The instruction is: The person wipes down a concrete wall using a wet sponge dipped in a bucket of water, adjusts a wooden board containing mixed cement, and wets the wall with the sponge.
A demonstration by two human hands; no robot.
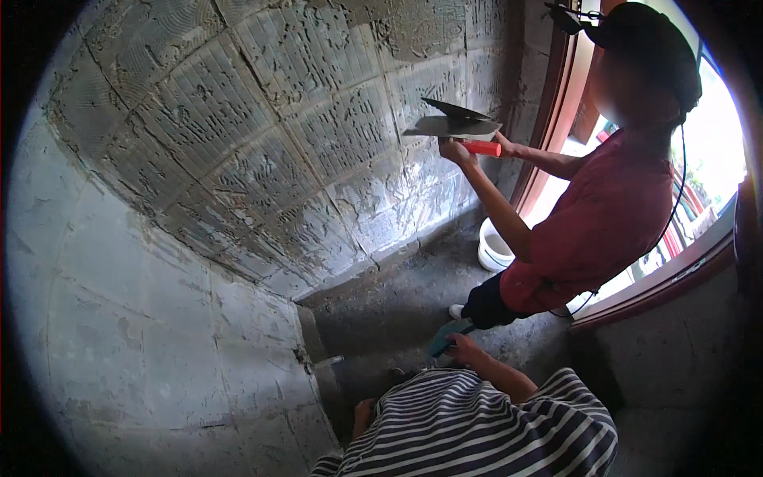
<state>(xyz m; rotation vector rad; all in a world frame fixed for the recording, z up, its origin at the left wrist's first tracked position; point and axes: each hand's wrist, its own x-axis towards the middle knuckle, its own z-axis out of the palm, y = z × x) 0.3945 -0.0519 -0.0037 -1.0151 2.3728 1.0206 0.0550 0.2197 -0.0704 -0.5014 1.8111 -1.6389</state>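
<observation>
My right hand (467, 350) is closed around a flat teal-grey trowel (447, 340), held low in front of my striped shirt. The trowel's blade is seen at a slant, and part of it lies behind my fingers. My left hand (364, 413) hangs beside my body at the lower edge. Its fingers are mostly hidden, and I see nothing in it. In front of me to the right, a co-worker in a red shirt (600, 215) holds a red-handled trowel (482, 148) and a second dark blade (455, 110) just above it.
A block wall (318, 103) with patchy, ridged mortar rises ahead. Smoother grey wall (151, 334) stands at my left. A white bucket (494, 246) sits on the dark floor (397, 302) beside the co-worker. A bright doorway (719, 143) with a reddish frame opens at the right.
</observation>
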